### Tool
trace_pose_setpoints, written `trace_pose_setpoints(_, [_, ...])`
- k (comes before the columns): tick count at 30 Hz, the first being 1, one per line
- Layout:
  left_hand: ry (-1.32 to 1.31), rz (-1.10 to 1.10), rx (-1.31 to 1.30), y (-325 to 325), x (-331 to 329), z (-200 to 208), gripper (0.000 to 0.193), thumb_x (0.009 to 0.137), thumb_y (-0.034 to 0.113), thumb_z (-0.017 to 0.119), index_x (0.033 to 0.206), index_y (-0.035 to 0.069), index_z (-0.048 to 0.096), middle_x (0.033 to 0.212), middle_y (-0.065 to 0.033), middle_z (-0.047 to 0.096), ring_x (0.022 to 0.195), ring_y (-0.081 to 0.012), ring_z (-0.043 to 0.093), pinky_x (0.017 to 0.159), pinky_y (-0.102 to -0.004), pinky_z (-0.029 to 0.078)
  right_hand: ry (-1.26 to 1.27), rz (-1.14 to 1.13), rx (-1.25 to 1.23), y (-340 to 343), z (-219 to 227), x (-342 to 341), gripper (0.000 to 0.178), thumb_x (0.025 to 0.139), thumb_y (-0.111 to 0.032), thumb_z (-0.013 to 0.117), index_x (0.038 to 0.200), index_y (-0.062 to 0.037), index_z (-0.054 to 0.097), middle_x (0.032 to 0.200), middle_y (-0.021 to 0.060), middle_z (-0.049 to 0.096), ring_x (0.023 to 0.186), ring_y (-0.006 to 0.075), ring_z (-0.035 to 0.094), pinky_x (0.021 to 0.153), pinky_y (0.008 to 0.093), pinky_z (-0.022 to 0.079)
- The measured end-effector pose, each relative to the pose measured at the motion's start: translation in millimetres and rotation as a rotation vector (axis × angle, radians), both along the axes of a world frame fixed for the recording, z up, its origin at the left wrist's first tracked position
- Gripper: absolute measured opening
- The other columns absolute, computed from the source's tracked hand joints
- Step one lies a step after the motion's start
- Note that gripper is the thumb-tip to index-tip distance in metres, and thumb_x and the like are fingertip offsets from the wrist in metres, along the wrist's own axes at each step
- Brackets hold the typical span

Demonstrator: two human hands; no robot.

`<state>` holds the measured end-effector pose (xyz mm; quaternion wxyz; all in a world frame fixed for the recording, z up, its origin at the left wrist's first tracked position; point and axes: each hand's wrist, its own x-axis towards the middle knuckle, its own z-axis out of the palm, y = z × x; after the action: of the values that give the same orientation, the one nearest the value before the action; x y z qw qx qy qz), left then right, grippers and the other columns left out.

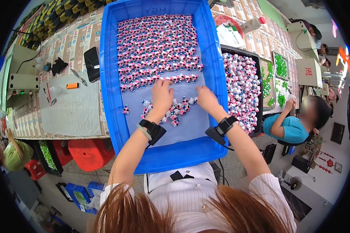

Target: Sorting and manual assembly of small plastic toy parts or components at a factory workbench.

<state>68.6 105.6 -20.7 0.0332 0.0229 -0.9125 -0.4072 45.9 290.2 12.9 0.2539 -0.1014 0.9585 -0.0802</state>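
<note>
Small pink, white and blue toy figurines (157, 52) stand in close rows inside a large blue plastic crate (217, 97). My left hand (162, 96) is at the nearest row, fingers bent together against the figurines there; whatever is between the fingertips is hidden. To its right, my right hand (208, 99) hovers low over the crate's white liner, blurred by motion, by the right end of a loose heap of figurines (177, 110). One single figurine (125, 109) lies apart near the left wall. Both wrists wear black strapped devices.
Right of the crate, a black tray (256, 64) is heaped with more figurines. Trays of green pieces (280, 66) lie beyond, near a co-worker in a turquoise shirt (289, 126). On the left table are a black phone (91, 64) and an orange-handled tool (72, 86). Red stools (90, 153) stand below.
</note>
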Motion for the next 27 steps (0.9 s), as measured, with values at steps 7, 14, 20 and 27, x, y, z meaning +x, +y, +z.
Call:
trace_pose_setpoints(7, [-0.082, -0.019, 0.012, -3, 5, -1, 0.014, 0.071, 0.011, 0.057, 0.085, 0.006, 0.057, 0.088, -0.0100, 0.055, 0.090, -0.0279, 0.050, 0.077, -0.0390, 0.038, 0.112, 0.055, 0.178, -2, -15, 8, 0.016, 0.071, -0.003, 0.053, 0.087, -0.0006, 0.050, 0.092, 0.0175, 0.049, 0.079, 0.0303, 0.059, 0.063, 0.0347, 0.051])
trace_pose_setpoints(14, [-0.100, -0.245, -0.084, 4, 6, -11, 0.014, 0.075, 0.013, 0.053, 0.087, 0.008, 0.057, 0.090, -0.0080, 0.056, 0.091, -0.0261, 0.051, 0.077, -0.0392, 0.037, 0.389, -0.021, 0.329, -21, -19, -43, 0.020, 0.073, -0.006, 0.054, 0.091, 0.0037, 0.051, 0.092, 0.0147, 0.047, 0.076, 0.0235, 0.059, 0.060, 0.0308, 0.051])
trace_pose_setpoints(20, [-0.123, -0.260, -0.138, -11, 5, -10, 0.017, 0.075, 0.014, 0.054, 0.091, 0.009, 0.057, 0.091, -0.0077, 0.055, 0.093, -0.0255, 0.049, 0.078, -0.0390, 0.037, 0.352, -0.033, 0.246, -28, -13, -31, 0.022, 0.075, -0.007, 0.050, 0.096, 0.0006, 0.049, 0.093, 0.0145, 0.048, 0.084, 0.0252, 0.056, 0.063, 0.0323, 0.050])
trace_pose_setpoints(27, [-0.144, -0.302, -0.227, -15, -7, -19, 0.022, 0.076, 0.014, 0.053, 0.097, 0.010, 0.056, 0.093, -0.0096, 0.052, 0.093, -0.0278, 0.048, 0.078, -0.0395, 0.038, 0.197, 0.212, -0.354, -51, -42, -20, 0.018, 0.074, -0.008, 0.049, 0.092, -0.0027, 0.052, 0.094, 0.0174, 0.051, 0.087, 0.0332, 0.053, 0.071, 0.0396, 0.046])
